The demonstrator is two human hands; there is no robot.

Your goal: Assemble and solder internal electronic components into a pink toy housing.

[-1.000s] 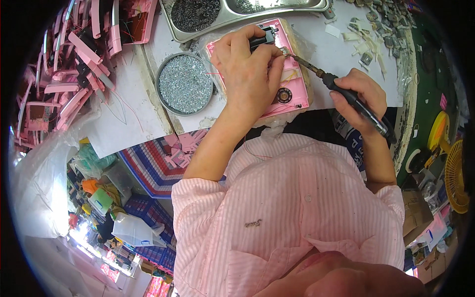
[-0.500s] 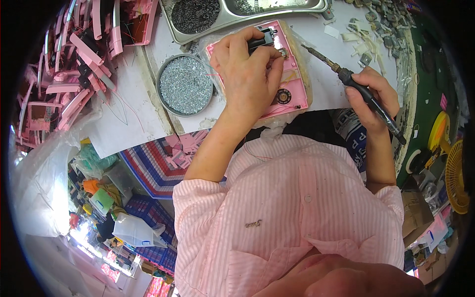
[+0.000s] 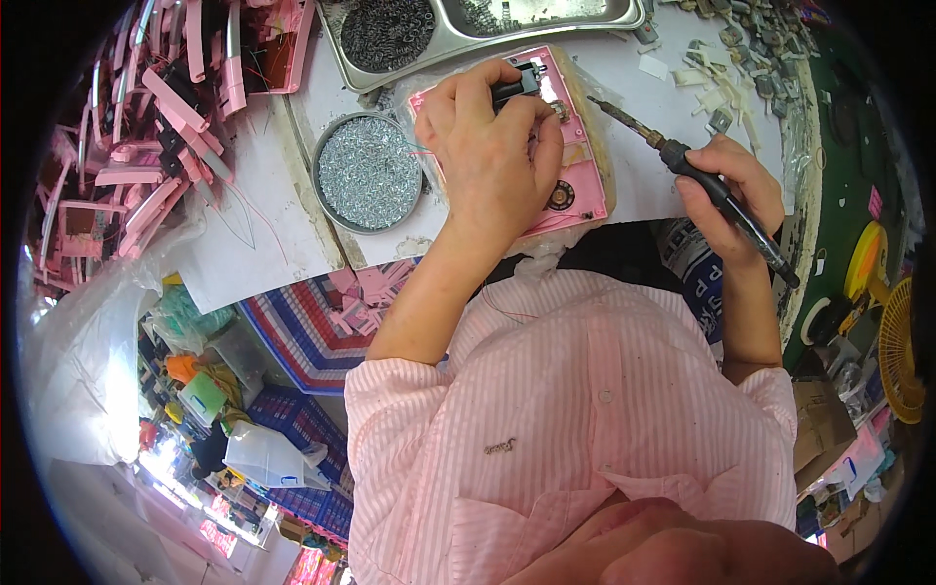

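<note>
A pink plastic casing (image 3: 583, 175) lies open side up on a padded, plastic-wrapped rest. Inside it are a black part (image 3: 515, 90), a small round speaker (image 3: 561, 195) and thin wires. My left hand (image 3: 492, 156) bends over the casing, its fingers curled down at the black part. Thumb and forefinger come together above the casing's middle; what they pinch is hidden. To the right of the casing, my right hand (image 3: 731, 190) grips the black handle of a soldering iron (image 3: 719, 190). The iron's thin dark tip points toward the casing's right edge without touching it.
A round dish of small silvery screws (image 3: 366, 174) stands left of the casing. Behind is a metal tray (image 3: 526, 26) with dark springs. Pink casings with wires (image 3: 161, 146) pile up at far left. Small grey and white parts (image 3: 726, 88) lie at far right.
My right hand has brought the soldering iron slightly left and nearer to me. My left hand stays over the casing, its fingers shifted only a little.
</note>
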